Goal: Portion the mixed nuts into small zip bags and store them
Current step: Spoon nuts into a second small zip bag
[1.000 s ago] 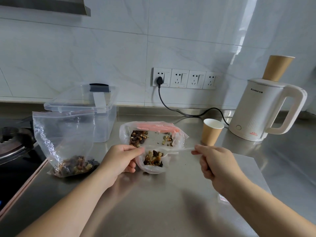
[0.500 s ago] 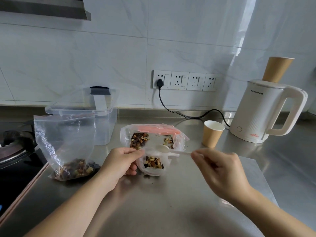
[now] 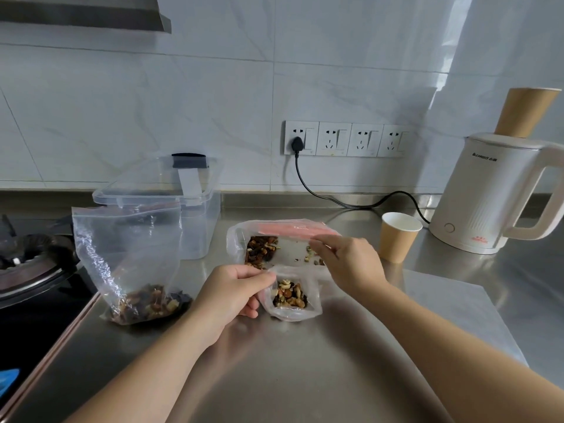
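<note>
At counter centre: left hand (image 3: 235, 296) pinches small zip bag (image 3: 291, 297) rim, keeping mouth open for filling; right hand (image 3: 346, 259) fingers curled over nut tray (image 3: 238, 239), grip unclear

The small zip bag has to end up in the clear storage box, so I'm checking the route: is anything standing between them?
Partly. The tall clear bag holding nuts stands in front of the clear storage box, left of the small zip bag. The box's lid is on.

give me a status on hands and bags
Left hand pinching small bag open, nuts inside. Right hand at big bag mouth; its grip unclear. Nothing in the way.
</note>
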